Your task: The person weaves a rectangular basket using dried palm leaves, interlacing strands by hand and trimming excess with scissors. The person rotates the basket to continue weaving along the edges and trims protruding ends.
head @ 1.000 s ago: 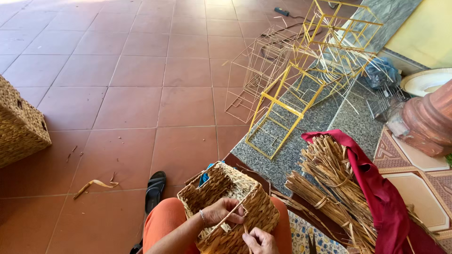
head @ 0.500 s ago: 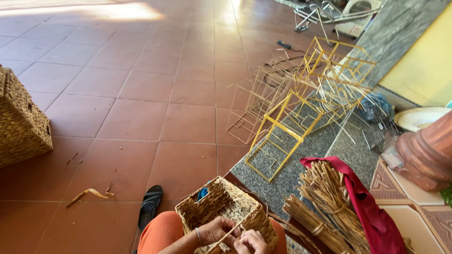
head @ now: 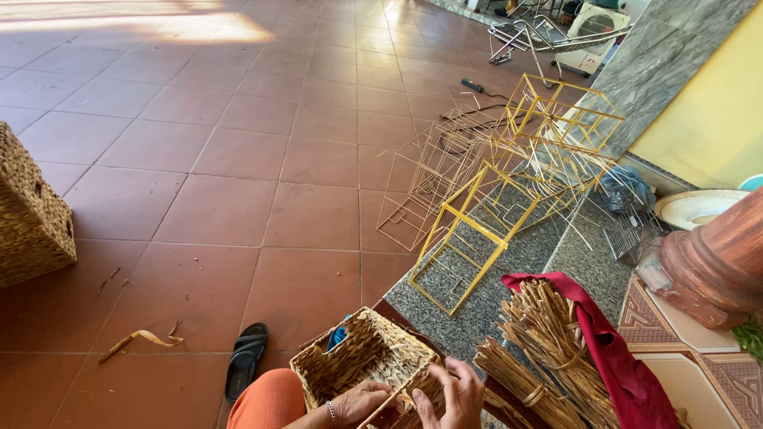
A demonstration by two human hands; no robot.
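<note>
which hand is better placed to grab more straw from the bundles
Right, probably. The right hand sits at the rim of the woven basket on the side nearest the tied straw bundles, which lie to the person's right. The left hand is farther off, resting on the basket.

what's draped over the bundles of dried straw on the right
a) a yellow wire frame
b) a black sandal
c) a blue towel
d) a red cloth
d: a red cloth lies over the straw bundles, beside the woven basket that both hands work on.
</note>
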